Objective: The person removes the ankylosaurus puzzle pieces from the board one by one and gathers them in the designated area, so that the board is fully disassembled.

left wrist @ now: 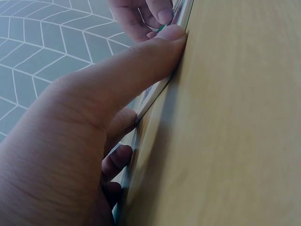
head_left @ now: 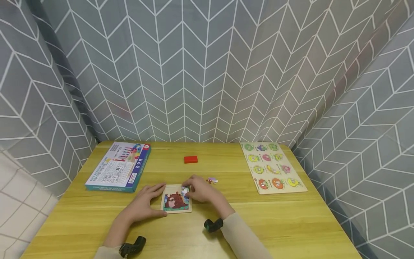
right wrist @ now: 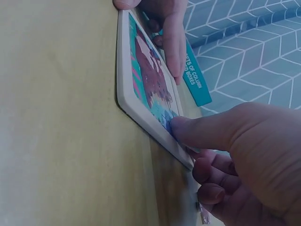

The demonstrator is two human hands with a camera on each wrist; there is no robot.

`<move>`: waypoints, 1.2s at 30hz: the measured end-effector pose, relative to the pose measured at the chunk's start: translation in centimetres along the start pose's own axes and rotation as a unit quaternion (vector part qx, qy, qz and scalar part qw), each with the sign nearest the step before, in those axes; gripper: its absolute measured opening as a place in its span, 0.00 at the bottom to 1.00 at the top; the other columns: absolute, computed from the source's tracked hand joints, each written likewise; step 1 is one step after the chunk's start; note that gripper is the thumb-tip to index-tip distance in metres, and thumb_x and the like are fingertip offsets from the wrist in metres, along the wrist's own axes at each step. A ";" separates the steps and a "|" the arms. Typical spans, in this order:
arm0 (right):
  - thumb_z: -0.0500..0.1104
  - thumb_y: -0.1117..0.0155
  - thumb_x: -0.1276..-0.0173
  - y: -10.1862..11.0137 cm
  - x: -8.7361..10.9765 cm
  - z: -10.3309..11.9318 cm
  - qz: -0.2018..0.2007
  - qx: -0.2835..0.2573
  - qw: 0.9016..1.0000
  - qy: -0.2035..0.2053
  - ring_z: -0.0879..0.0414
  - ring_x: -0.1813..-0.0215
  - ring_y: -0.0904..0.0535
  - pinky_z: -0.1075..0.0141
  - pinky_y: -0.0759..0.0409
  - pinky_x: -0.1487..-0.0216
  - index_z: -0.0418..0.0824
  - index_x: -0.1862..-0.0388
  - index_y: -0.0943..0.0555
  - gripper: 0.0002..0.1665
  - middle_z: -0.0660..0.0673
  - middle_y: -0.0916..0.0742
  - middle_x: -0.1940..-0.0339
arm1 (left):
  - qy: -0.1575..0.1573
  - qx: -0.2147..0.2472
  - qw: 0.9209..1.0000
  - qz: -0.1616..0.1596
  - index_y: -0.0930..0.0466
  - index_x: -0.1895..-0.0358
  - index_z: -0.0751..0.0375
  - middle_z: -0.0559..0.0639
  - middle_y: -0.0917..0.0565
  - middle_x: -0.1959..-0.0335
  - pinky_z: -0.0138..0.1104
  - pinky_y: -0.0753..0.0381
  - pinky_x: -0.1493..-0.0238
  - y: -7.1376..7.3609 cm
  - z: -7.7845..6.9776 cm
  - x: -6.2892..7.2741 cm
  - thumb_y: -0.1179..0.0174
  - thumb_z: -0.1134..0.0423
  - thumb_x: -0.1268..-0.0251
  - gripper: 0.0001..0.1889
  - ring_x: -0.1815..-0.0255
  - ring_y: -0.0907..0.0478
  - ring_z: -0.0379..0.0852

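A small wooden jigsaw puzzle [head_left: 176,211] with a brown dinosaur picture lies in its pale frame on the table. My left hand [head_left: 142,203] holds its left side, thumb at the near corner and a finger at the far one. At the far right corner my right hand [head_left: 200,189] pinches a whitish-blue puzzle piece [head_left: 185,191], partly hidden by the fingers. In the right wrist view the thumb [right wrist: 188,132] lies on the blue part of the picture, with the other fingers curled beyond the frame's edge. One loose purple-and-brown puzzle piece [head_left: 212,180] lies just past the right hand.
A flat blue-sided game box [head_left: 119,167] lies at the back left. A red block [head_left: 191,159] sits behind the puzzle. To the right lies a wooden board with fruit pictures [head_left: 268,162]. Patterned grey curtains [head_left: 194,72] hang behind and beside the table.
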State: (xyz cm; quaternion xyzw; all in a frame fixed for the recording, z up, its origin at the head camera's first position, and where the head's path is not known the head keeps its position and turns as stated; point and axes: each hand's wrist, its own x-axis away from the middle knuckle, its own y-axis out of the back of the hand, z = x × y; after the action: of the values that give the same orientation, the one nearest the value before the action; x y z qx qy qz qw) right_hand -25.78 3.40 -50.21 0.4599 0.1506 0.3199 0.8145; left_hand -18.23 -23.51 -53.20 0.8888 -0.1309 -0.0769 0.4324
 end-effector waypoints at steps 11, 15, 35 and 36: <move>0.40 0.33 0.21 -0.4 0.1 -0.3 -0.011 0.023 1.000 0.011 0.61 0.57 0.26 0.70 0.23 0.53 0.41 0.34 0.15 0.19 0.45 0.15 0.46 | -0.007 -0.009 1.000 -0.005 0.31 0.20 0.56 0.53 0.32 0.18 0.61 0.29 0.31 -0.4 0.5 -0.1 0.21 0.31 0.53 0.57 0.32 0.32 0.55; 0.39 0.35 0.20 -0.6 0.2 -0.3 -0.023 0.024 0.999 0.014 0.60 0.56 0.25 0.70 0.22 0.52 0.39 0.34 0.16 0.19 0.42 0.16 0.44 | -0.007 -0.011 1.000 -0.008 0.30 0.20 0.56 0.53 0.32 0.18 0.61 0.29 0.31 -0.4 0.5 -0.1 0.21 0.32 0.53 0.57 0.32 0.32 0.55; 0.37 0.35 0.21 2.1 2.0 -2.2 -0.115 -0.019 0.993 0.034 0.57 0.57 0.24 0.67 0.21 0.55 0.36 0.36 0.15 0.17 0.39 0.16 0.42 | -0.011 -0.008 1.000 -0.008 0.31 0.20 0.57 0.55 0.32 0.18 0.63 0.32 0.30 -0.2 0.1 0.0 0.20 0.33 0.53 0.58 0.30 0.33 0.57; 0.37 0.36 0.20 2.4 2.3 -2.5 -0.119 -0.024 0.992 0.030 0.57 0.57 0.24 0.66 0.21 0.55 0.36 0.36 0.16 0.17 0.38 0.17 0.42 | -0.012 -0.009 1.000 -0.008 0.31 0.20 0.57 0.55 0.32 0.18 0.63 0.32 0.30 -0.2 0.1 0.0 0.20 0.33 0.53 0.58 0.30 0.33 0.57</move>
State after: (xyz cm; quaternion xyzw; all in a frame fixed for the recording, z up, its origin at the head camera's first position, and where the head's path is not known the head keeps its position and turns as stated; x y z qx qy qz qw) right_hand -26.31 7.44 -49.42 0.4094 0.2206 0.2377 0.8528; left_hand -18.20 -23.47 -53.40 0.8850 -0.1284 -0.0916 0.4381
